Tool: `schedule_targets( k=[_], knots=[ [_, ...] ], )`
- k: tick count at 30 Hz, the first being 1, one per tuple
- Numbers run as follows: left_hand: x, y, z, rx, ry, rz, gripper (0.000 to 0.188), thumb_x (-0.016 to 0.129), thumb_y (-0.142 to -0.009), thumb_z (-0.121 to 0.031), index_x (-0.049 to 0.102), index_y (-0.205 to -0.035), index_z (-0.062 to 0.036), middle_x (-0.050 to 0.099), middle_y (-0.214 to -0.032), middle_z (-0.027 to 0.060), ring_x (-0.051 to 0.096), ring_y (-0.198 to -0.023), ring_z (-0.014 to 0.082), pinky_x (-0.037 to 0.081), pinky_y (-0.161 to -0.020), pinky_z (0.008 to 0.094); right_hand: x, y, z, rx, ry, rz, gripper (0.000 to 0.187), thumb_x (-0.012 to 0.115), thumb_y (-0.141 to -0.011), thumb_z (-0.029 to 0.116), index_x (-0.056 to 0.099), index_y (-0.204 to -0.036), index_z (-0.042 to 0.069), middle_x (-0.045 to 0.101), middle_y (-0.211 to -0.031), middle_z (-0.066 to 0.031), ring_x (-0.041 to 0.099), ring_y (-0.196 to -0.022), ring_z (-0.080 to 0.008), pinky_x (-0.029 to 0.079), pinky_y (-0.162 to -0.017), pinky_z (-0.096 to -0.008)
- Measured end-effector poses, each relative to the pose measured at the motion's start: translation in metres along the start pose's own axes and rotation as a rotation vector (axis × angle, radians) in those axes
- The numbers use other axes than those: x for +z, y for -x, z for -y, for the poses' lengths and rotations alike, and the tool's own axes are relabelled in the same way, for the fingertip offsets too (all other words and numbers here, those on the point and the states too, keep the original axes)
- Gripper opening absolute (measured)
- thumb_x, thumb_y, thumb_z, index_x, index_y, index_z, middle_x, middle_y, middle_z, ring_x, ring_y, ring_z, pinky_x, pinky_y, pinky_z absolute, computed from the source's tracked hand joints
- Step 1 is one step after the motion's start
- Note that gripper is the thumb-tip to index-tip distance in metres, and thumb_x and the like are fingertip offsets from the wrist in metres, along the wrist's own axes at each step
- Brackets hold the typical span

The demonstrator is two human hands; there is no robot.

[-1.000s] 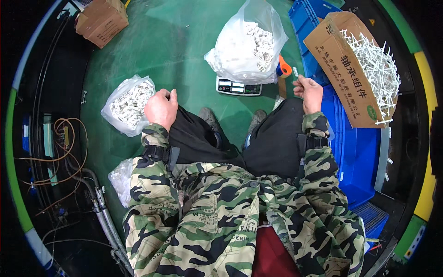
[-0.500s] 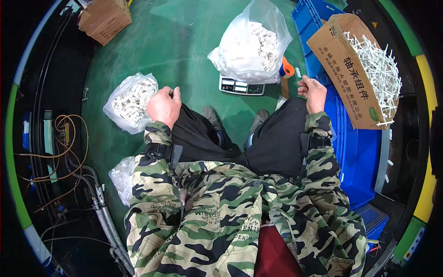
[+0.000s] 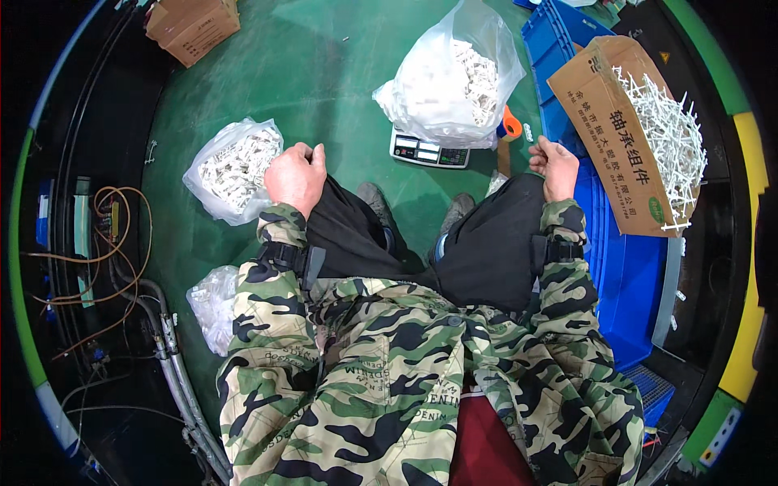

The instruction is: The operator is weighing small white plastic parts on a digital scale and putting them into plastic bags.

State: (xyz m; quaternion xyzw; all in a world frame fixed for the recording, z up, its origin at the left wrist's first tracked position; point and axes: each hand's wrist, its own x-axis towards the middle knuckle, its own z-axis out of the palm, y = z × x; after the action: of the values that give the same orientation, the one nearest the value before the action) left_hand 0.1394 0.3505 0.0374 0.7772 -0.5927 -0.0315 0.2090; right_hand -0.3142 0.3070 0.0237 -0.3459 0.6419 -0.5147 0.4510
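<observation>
My left hand (image 3: pixel 295 180) is over my left thigh, back upward, thumb raised and fingers curled under out of sight. Beside it stands a clear plastic bag (image 3: pixel 194 180) of small white plastic parts. Near my right knee, my right hand (image 3: pixel 557 168) has its fingers bent in toward the thumb; anything between them is too small to make out. A small white piece (image 3: pixel 527 132) lies on the floor just beyond those fingertips. Ahead, a larger clear bag (image 3: pixel 506 61) full of white parts sits on a digital scale (image 3: pixel 429 152).
At right, an open cardboard box (image 3: pixel 596 121) of white plastic sticks leans over blue crates (image 3: pixel 624 292). An orange tape roll (image 3: pixel 511 125) is by the scale. Another bag (image 3: pixel 215 308) lies at left, near hoses (image 3: pixel 182 381). A brown carton (image 3: pixel 193 32) stands far left.
The view has shifted slightly, so the floor items appear a little displaced. Both hands keep nearly the same pose and place.
</observation>
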Motion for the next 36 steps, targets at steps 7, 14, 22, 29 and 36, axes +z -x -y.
schedule_targets(
  k=[7,14,22,29,36],
  knots=[
    [-0.001,0.000,0.000,-0.011,0.022,0.007,0.031,0.068,-0.088,-0.039,0.072,-0.076,-0.0098,0.069,-0.071,0.0150,0.068,-0.071,0.0377,0.053,-0.066,0.0479,0.001,0.001,0.002,0.009,0.016,-0.011,0.022,0.069,-0.094,0.022,0.065,-0.087,0.001,0.070,-0.082,-0.0087,0.061,-0.060,-0.0110,0.049,-0.058,-0.0246],
    [0.000,0.000,0.000,-0.025,0.017,0.028,0.032,0.067,-0.088,-0.039,0.072,-0.078,-0.0087,0.070,-0.072,0.0156,0.068,-0.073,0.0384,0.053,-0.067,0.0481,0.001,0.000,0.001,0.011,0.029,-0.033,0.022,0.069,-0.094,0.022,0.065,-0.087,0.002,0.070,-0.081,-0.0086,0.061,-0.060,-0.0113,0.050,-0.058,-0.0247],
    [0.004,0.000,0.005,-0.003,0.025,-0.032,0.033,0.070,-0.088,-0.040,0.073,-0.076,-0.0095,0.067,-0.066,0.0125,0.067,-0.066,0.0356,0.052,-0.063,0.0450,-0.027,-0.004,-0.014,-0.007,-0.198,-0.098,0.022,0.068,-0.094,0.020,0.067,-0.094,-0.001,0.070,-0.085,-0.0100,0.063,-0.064,-0.0124,0.051,-0.056,-0.0262],
    [0.003,0.001,0.006,-0.006,0.055,-0.041,0.031,0.070,-0.087,-0.039,0.073,-0.077,-0.0095,0.068,-0.066,0.0126,0.067,-0.066,0.0349,0.052,-0.063,0.0447,-0.154,0.010,-0.140,0.028,0.352,-0.111,0.021,0.066,-0.090,0.016,0.063,-0.073,0.003,0.065,-0.070,-0.0080,0.058,-0.056,-0.0158,0.043,-0.048,-0.0313],
    [0.005,0.001,0.004,0.034,0.066,-0.053,0.032,0.070,-0.087,-0.039,0.073,-0.076,-0.0091,0.068,-0.067,0.0126,0.067,-0.066,0.0344,0.052,-0.063,0.0447,-0.197,0.084,-0.208,0.168,0.783,-0.204,0.020,0.060,-0.089,0.018,0.070,-0.085,0.002,0.067,-0.068,-0.0089,0.064,-0.056,-0.0179,0.048,-0.050,-0.0346]
  ],
)
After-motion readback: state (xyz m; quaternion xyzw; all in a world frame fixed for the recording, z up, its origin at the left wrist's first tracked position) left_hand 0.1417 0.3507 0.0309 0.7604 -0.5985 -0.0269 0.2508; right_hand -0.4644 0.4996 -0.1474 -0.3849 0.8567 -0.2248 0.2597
